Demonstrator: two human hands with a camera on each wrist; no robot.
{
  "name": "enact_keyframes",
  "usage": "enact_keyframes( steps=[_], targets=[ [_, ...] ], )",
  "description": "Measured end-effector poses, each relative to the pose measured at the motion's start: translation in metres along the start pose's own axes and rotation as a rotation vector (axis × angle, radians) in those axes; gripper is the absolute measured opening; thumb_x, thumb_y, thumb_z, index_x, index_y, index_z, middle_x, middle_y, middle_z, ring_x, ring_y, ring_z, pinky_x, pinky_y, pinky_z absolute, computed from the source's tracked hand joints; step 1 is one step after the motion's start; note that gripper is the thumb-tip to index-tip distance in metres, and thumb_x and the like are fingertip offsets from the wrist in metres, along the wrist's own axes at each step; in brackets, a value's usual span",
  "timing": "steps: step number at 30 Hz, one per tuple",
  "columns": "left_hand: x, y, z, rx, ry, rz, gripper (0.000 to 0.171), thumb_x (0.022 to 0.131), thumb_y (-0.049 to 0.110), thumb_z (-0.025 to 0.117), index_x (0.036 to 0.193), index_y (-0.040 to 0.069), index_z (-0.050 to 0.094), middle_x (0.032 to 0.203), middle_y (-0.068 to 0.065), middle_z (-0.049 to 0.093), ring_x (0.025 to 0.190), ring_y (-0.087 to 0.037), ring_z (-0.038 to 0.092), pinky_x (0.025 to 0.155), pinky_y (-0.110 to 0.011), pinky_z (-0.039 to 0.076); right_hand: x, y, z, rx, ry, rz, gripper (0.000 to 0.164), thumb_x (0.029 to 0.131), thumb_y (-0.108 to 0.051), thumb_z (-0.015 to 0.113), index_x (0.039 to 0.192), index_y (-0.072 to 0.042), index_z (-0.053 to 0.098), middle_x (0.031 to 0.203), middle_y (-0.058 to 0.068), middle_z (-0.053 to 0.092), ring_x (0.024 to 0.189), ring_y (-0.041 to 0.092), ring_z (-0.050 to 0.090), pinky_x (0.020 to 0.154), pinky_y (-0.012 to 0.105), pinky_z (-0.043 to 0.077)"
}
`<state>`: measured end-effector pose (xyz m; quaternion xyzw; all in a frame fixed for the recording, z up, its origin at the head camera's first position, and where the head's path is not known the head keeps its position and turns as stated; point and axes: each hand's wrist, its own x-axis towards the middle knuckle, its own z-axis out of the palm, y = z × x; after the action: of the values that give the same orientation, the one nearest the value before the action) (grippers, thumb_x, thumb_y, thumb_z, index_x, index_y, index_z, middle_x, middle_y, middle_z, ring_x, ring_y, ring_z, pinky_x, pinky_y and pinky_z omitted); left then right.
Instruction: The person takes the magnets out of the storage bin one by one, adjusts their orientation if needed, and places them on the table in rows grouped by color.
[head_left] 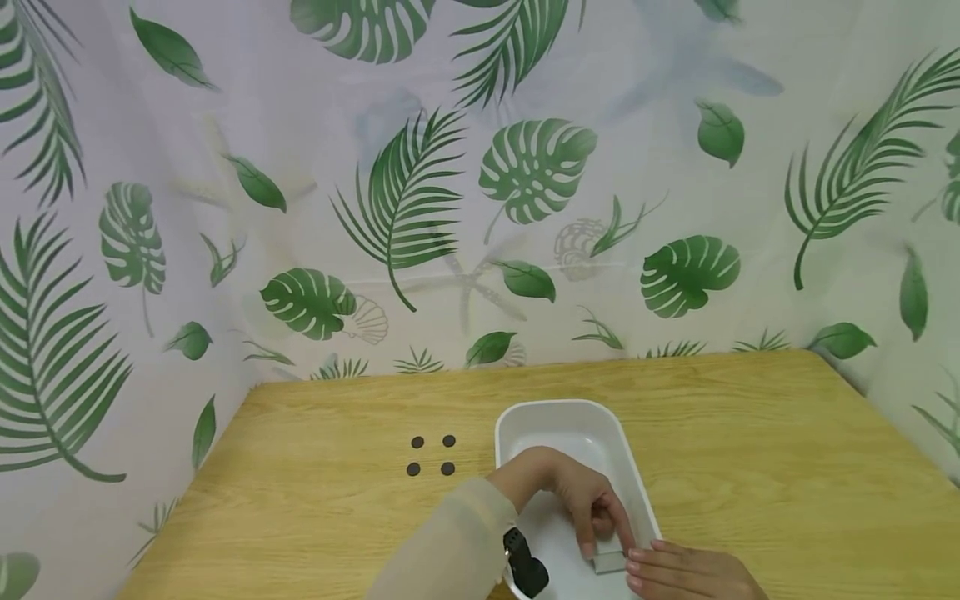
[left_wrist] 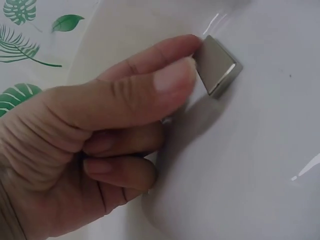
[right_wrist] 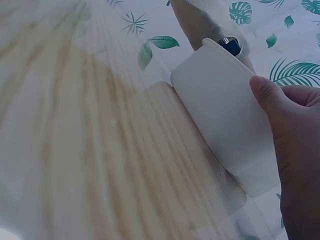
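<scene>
A white rectangular tray [head_left: 636, 467] stands on the wooden table. Inside it, the thumb and index finger of my left hand [head_left: 581, 492] pinch a small shiny silver-grey metal block [left_wrist: 216, 65] near the tray's right wall. The other fingers are curled into the palm in the left wrist view. My right hand [head_left: 693, 571] holds the tray's right rim, its fingers reaching over the edge. From the right wrist view, the thumb [right_wrist: 272, 95] lies against the tray's outer side.
Several flat black discs [head_left: 417, 442] lie on the wooden tabletop [head_left: 315, 500] left of the tray. A leaf-patterned cloth [head_left: 465, 250] hangs behind the table and along its sides. A black wrist device [head_left: 527, 568] sits on my left wrist.
</scene>
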<state>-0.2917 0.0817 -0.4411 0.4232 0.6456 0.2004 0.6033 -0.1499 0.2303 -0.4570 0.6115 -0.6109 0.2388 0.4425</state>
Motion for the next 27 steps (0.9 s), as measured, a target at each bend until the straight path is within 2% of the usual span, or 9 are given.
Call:
enact_keyframes(
  steps=[5, 12, 20, 27],
  targets=[
    [-0.001, -0.001, 0.004, 0.036, 0.031, 0.004, 0.048, 0.072, -0.014, 0.073, 0.118, -0.004, 0.061, 0.057, -0.001, 0.038, 0.053, -0.007, 0.034, 0.054, -0.017, 0.032, -0.005, 0.001, 0.002, 0.004, -0.001, -0.013, 0.034, 0.096, -0.016, 0.052, 0.107, 0.014, 0.064, 0.104, 0.022, 0.068, 0.118, 0.029, 0.057, 0.105, 0.031, 0.037],
    [-0.001, -0.002, 0.007, 0.048, 0.034, 0.02, 0.036, 0.072, -0.015, 0.072, 0.105, -0.007, 0.062, 0.056, -0.001, 0.037, 0.053, -0.006, 0.033, 0.054, -0.017, 0.032, -0.009, 0.002, 0.003, 0.008, -0.011, -0.022, 0.034, 0.096, -0.015, 0.052, 0.109, 0.015, 0.064, 0.106, 0.023, 0.067, 0.119, 0.029, 0.056, 0.105, 0.032, 0.037],
    [0.002, -0.002, 0.009, 0.072, 0.045, 0.013, 0.035, 0.072, -0.014, 0.072, 0.105, -0.007, 0.065, 0.055, -0.001, 0.035, 0.053, -0.006, 0.031, 0.053, -0.017, 0.029, -0.008, 0.0, 0.003, 0.015, 0.0, 0.003, 0.035, 0.096, -0.016, 0.053, 0.107, 0.015, 0.064, 0.103, 0.022, 0.068, 0.118, 0.028, 0.056, 0.105, 0.031, 0.037],
    [0.002, 0.0, 0.012, 0.116, 0.128, -0.012, 0.022, 0.073, -0.01, 0.074, 0.092, -0.002, 0.068, 0.056, 0.0, 0.042, 0.053, -0.005, 0.036, 0.052, -0.016, 0.031, -0.005, 0.0, 0.002, 0.009, 0.004, -0.005, 0.034, 0.096, -0.016, 0.053, 0.106, 0.014, 0.065, 0.101, 0.022, 0.069, 0.117, 0.028, 0.058, 0.104, 0.031, 0.038]
  ],
)
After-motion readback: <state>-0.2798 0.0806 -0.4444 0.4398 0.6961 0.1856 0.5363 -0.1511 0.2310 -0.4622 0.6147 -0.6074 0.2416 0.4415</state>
